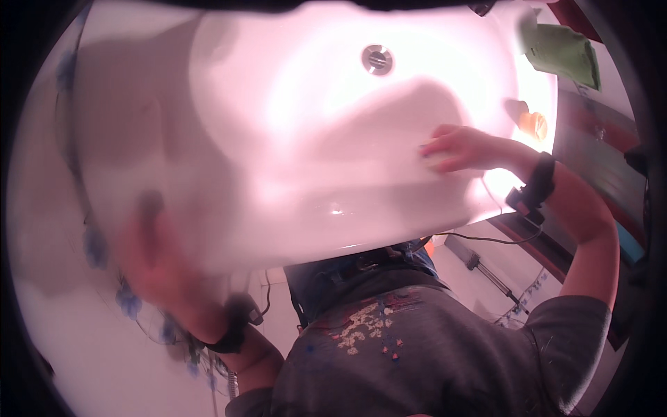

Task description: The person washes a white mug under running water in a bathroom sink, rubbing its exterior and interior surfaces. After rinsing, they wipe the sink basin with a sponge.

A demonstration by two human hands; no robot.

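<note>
A white washbasin (pixel 292 229) spreads out in front of me, with a metal drain (pixel 377 59) in its floor. My right hand (pixel 458 148) reaches over the right part of the bowl, fingers bent downward. Between its fingertips and thumb shows a small pale object (pixel 435 161), too blurred to name. Blue spots show at the fingertips. My left hand (pixel 161 260) is at the left end of the basin, strongly blurred by motion. Whether it touches the basin or holds anything cannot be made out. Dark bands with small devices are strapped around both wrists.
An orange cylindrical container (pixel 532 126) is on the right rim. A green cloth-like item (pixel 565 54) lies at the upper right. Flower-patterned wall tiles (pixel 96 247) run along the left. A thin dark cable (pixel 479 238) hangs from my right wrist device past the basin's front edge.
</note>
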